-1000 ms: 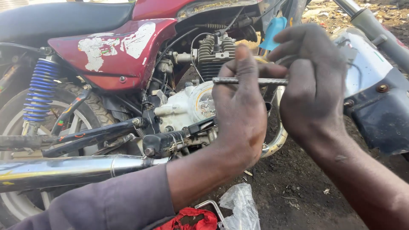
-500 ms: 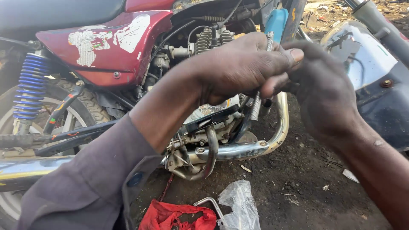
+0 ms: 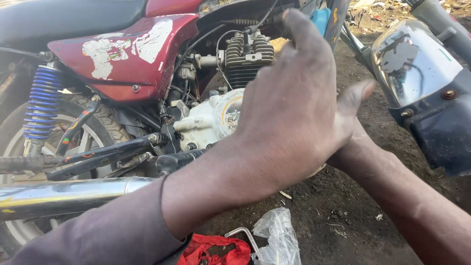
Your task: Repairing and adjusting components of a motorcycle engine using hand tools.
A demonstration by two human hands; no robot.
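Observation:
My left hand (image 3: 289, 118) fills the middle of the view, its back toward me and its thumb sticking out to the right. It hangs in front of the white engine cover (image 3: 208, 120) of a red motorcycle (image 3: 132, 54). My right hand is almost wholly hidden behind it; only the wrist (image 3: 353, 157) and forearm show, coming in from the lower right. Whatever sits between the two hands is covered. The finned cylinder (image 3: 248, 56) stands just left of my left fingers.
A blue shock spring (image 3: 41, 103) and chrome exhaust pipe (image 3: 64, 196) lie at the left. On the dirt below sit a red cloth (image 3: 216, 250), a clear plastic bag (image 3: 279, 235) and a bent metal rod (image 3: 243, 233). Another vehicle's chrome and dark blue panel (image 3: 417, 68) is at right.
A thin metal tool was held between both hands a second ago; it is out of sight now. My left hand has swung across and covers my right hand. The view moved closer to the engine.

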